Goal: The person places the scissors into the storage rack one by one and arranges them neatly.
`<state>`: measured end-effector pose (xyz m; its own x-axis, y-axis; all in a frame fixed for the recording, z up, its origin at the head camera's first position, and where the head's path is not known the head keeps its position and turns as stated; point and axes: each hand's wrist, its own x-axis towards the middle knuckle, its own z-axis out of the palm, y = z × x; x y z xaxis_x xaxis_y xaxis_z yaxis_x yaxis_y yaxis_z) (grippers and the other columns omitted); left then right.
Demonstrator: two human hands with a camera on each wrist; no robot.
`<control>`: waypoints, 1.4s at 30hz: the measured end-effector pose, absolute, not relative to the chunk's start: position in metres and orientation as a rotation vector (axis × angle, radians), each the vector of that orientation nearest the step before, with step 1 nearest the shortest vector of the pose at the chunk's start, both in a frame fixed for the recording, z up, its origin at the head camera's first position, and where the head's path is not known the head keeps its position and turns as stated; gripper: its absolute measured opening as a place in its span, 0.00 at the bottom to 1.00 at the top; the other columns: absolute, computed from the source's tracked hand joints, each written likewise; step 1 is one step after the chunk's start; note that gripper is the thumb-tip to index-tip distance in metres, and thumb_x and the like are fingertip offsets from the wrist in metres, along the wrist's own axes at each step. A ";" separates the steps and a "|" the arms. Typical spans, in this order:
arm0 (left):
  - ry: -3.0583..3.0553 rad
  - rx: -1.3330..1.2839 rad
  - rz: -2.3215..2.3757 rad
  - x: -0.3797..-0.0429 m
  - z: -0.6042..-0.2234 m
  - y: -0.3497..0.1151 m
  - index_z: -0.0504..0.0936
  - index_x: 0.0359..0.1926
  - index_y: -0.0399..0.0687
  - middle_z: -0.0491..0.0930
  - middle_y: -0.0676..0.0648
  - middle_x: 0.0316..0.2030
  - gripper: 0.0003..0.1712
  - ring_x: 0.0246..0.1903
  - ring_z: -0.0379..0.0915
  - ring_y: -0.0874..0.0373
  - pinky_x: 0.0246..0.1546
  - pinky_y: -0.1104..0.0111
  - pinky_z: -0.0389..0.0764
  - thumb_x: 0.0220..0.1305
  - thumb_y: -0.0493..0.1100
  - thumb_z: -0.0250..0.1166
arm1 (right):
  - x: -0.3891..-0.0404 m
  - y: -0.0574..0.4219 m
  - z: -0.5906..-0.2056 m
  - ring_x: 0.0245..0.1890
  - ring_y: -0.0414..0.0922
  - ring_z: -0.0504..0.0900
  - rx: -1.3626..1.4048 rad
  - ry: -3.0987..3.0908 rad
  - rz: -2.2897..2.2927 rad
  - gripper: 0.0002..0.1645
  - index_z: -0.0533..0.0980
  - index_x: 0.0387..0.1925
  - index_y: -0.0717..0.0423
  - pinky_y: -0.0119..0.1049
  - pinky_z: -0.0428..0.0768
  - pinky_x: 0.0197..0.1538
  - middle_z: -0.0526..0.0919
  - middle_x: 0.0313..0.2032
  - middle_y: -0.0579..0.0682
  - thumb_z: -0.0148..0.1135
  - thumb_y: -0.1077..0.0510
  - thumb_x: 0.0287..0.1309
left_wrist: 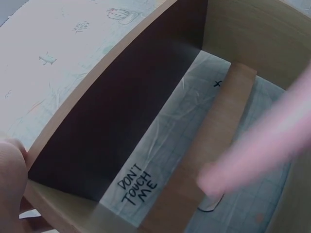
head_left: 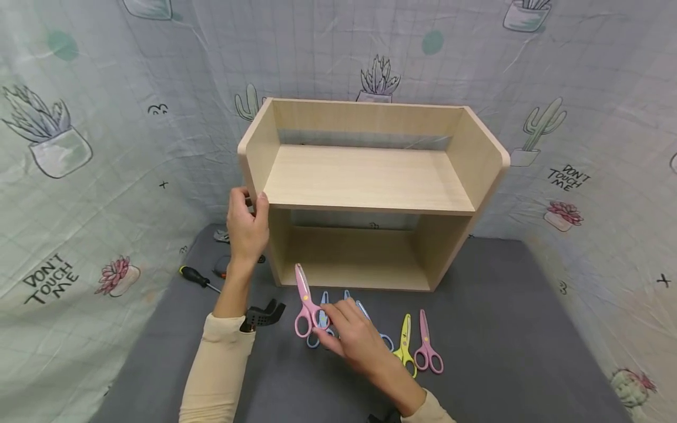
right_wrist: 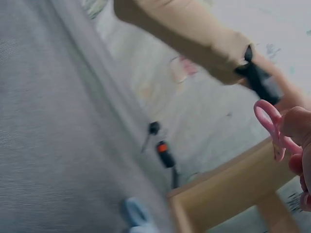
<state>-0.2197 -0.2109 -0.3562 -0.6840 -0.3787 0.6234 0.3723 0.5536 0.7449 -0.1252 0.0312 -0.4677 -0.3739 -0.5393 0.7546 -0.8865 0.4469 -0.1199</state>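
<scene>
The left hand (head_left: 247, 230) grips the shelf (head_left: 370, 188); the right hand (head_left: 355, 336) pinches pink scissors (head_left: 306, 299), which a loose hold could drop beneath it.

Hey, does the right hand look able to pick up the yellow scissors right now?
Probably not straight away: the right hand holds pink scissors, which it would likely have to put down first. The yellow scissors themselves lie close beside it.

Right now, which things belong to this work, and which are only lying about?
Likely part:
pink scissors in right hand
shelf unit, held by left hand
blue scissors, yellow scissors, other pink scissors

Probably lying about:
screwdriver
orange-marked tool
</scene>
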 end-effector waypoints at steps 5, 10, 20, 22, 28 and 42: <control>-2.008 -0.015 -1.207 -0.220 -0.357 -0.210 0.70 0.53 0.33 0.73 0.32 0.47 0.25 0.41 0.74 0.41 0.37 0.58 0.71 0.72 0.52 0.51 | -0.126 0.040 -0.441 0.35 0.41 0.71 1.175 -1.973 0.708 0.20 0.80 0.47 0.62 0.26 0.72 0.36 0.78 0.34 0.48 0.59 0.48 0.68; -2.012 -0.025 -1.225 -0.223 -0.359 -0.211 0.68 0.53 0.32 0.71 0.32 0.48 0.24 0.42 0.72 0.42 0.39 0.58 0.72 0.73 0.51 0.51 | -0.134 0.042 -0.417 0.33 0.42 0.71 1.169 -1.865 0.695 0.20 0.80 0.47 0.64 0.28 0.72 0.35 0.78 0.34 0.49 0.60 0.50 0.67; -1.984 -0.028 -1.244 -0.224 -0.361 -0.213 0.66 0.54 0.30 0.67 0.31 0.47 0.23 0.42 0.67 0.44 0.40 0.60 0.68 0.72 0.48 0.51 | -0.159 0.035 -0.380 0.34 0.45 0.73 1.121 -1.864 0.638 0.19 0.80 0.46 0.65 0.31 0.74 0.36 0.78 0.34 0.52 0.62 0.52 0.65; -1.991 -0.027 -1.245 -0.223 -0.362 -0.212 0.66 0.54 0.30 0.67 0.31 0.47 0.24 0.42 0.67 0.44 0.40 0.60 0.68 0.72 0.49 0.51 | -0.165 0.033 -0.374 0.34 0.46 0.73 1.109 -1.854 0.629 0.20 0.80 0.46 0.66 0.32 0.74 0.36 0.78 0.33 0.52 0.63 0.52 0.65; -1.987 -0.030 -1.235 -0.225 -0.361 -0.209 0.66 0.54 0.30 0.67 0.31 0.47 0.24 0.41 0.67 0.44 0.39 0.60 0.68 0.72 0.48 0.51 | -0.186 0.026 -0.354 0.33 0.47 0.73 1.070 -1.862 0.606 0.20 0.80 0.46 0.66 0.33 0.74 0.36 0.78 0.33 0.53 0.66 0.53 0.62; -1.957 -0.050 -1.265 -0.228 -0.362 -0.208 0.64 0.52 0.29 0.65 0.31 0.48 0.23 0.39 0.65 0.48 0.38 0.61 0.66 0.71 0.48 0.51 | -0.226 -0.001 -0.319 0.33 0.48 0.75 0.993 -1.942 0.499 0.17 0.81 0.43 0.63 0.36 0.76 0.38 0.79 0.31 0.53 0.67 0.53 0.60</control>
